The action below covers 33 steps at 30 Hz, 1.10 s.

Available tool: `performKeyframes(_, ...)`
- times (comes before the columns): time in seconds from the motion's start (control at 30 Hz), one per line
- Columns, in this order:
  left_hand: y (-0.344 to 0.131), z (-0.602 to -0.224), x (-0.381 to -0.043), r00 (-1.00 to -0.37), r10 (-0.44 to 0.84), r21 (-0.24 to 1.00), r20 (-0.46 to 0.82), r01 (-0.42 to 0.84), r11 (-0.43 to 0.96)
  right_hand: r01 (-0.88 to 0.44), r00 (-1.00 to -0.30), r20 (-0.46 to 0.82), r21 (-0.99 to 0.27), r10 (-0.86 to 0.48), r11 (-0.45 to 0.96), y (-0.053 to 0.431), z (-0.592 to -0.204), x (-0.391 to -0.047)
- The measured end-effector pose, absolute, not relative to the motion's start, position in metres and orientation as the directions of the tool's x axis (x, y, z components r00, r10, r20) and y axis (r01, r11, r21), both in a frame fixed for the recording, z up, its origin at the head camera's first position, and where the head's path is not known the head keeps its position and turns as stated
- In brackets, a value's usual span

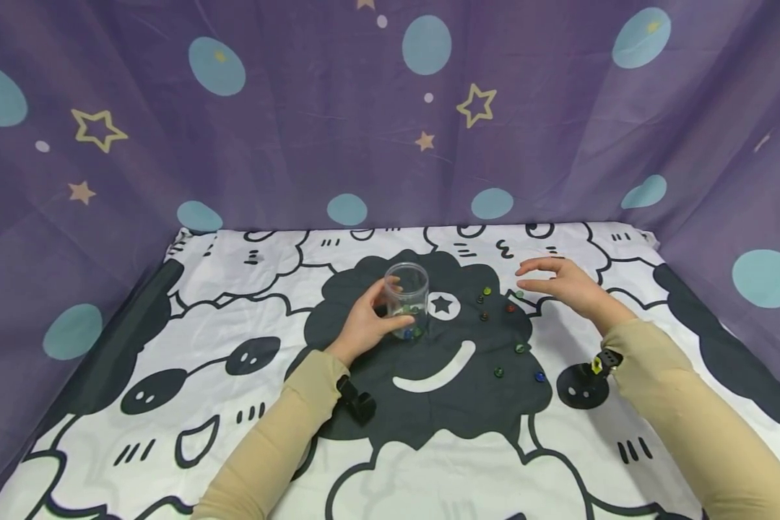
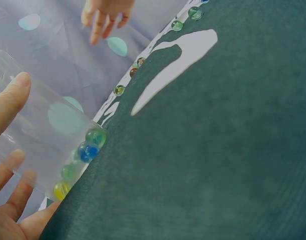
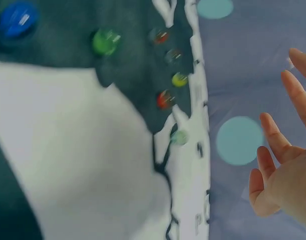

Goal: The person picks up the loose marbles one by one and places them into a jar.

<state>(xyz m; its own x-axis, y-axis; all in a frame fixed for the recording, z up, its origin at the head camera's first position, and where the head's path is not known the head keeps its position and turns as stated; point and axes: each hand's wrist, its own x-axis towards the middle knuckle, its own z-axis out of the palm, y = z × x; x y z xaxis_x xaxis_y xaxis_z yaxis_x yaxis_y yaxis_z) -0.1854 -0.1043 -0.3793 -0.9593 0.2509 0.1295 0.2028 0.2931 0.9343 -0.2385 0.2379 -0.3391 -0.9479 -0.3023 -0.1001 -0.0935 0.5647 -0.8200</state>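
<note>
My left hand (image 1: 362,328) grips a clear plastic jar (image 1: 418,290), thumb on one side and fingers round the other. The jar stands upright on the cloth. Several glass marbles lie at its bottom; the left wrist view shows a blue marble (image 2: 87,151), a green marble (image 2: 95,136) and a yellow marble (image 2: 61,190). My right hand (image 1: 570,287) hovers over the cloth at the right, fingers loosely spread and holding nothing. A pale green marble (image 1: 519,295) lies just below its fingertips in the head view, with a red marble (image 1: 510,308) close by.
Several more marbles are scattered on the dark sheep print right of the jar, among them a yellow-green one (image 1: 487,291), a green one (image 1: 519,348) and a blue one (image 1: 540,377). A patterned cloth (image 1: 455,477) covers the table. A purple curtain (image 1: 312,130) hangs behind.
</note>
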Motion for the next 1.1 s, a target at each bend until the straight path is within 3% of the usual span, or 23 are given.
performKeyframes(0.87,-0.107,-0.376,-0.184,-0.963,0.247,0.935,0.105,0.180,0.306,0.015,-0.953,-0.190,-0.807,-0.235,0.590,0.245,-0.378,-0.261)
performKeyframes(1.1,-0.108,-0.395,-0.196,-0.963,0.242,0.939,0.121,0.190,0.286,0.015,-0.952,-0.184,-0.825,-0.244,0.564,0.253,-0.386,-0.265)
